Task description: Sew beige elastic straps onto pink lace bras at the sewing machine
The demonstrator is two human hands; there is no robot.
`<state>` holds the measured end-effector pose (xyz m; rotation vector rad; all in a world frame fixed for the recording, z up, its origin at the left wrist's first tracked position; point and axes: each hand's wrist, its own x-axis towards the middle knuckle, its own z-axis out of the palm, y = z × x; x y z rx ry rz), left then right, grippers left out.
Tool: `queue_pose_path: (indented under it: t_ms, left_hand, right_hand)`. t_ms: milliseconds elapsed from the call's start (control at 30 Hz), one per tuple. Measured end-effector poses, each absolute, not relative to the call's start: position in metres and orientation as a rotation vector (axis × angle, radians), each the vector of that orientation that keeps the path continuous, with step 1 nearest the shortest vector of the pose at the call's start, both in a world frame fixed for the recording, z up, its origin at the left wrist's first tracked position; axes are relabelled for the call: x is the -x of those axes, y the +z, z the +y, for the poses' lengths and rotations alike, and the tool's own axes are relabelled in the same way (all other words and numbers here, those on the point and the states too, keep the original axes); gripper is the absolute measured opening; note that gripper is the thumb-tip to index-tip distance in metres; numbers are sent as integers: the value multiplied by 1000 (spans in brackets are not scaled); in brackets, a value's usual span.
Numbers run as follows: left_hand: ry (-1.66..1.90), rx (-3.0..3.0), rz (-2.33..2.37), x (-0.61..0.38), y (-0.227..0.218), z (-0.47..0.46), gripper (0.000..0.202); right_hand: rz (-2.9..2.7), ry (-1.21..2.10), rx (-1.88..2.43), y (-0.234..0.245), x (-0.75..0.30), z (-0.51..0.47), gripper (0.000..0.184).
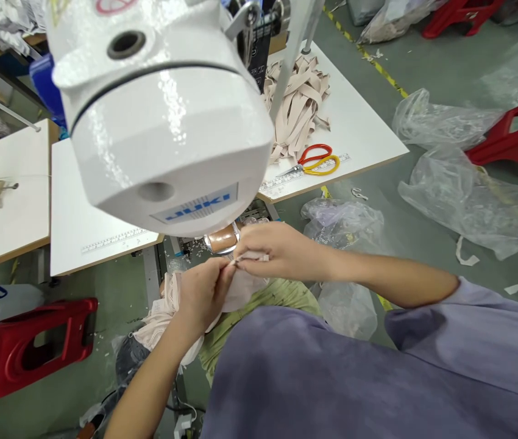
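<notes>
Left hand, right — perhaps pinching fabric.

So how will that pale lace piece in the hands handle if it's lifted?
Probably floppy: the lace piece sags below the left hand. Likely light, since the right hand pinches its edge with fingertips alone. Its openwork may snag.

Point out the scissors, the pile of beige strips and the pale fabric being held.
scissors point(303, 166), head view, where the handles meet the blades.
beige strips point(298, 103), head view, middle of the pile.
pale fabric point(243, 291), head view, the part just below the pinch.
</notes>
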<state>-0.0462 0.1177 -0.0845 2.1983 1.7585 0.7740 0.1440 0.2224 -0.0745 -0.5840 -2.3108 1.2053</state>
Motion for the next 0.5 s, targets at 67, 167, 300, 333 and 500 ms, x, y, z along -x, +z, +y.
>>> queue_pose_path:
  t_ms: [67, 167, 300, 333, 500]
  left_hand:
    - [811, -2130, 1926, 51, -89, 120, 21]
    - [748, -2382, 2000, 65, -99, 122, 18]
    - [756, -2820, 1790, 84, -112, 124, 37]
    - [741, -2867, 1767, 87, -114, 125, 42]
    - [545, -3009, 1798, 85, -109, 130, 41]
  right_hand:
    - [-2352, 1228, 661, -69, -133, 237, 11]
    - [-2471, 1149, 782, -63, -119, 253, 19]
    - [-2605, 1012, 824, -56, -112, 255, 31]
    - [-2619, 986, 837, -55, -112, 254, 31]
    - [-2654, 854, 837, -61, -116, 250, 23]
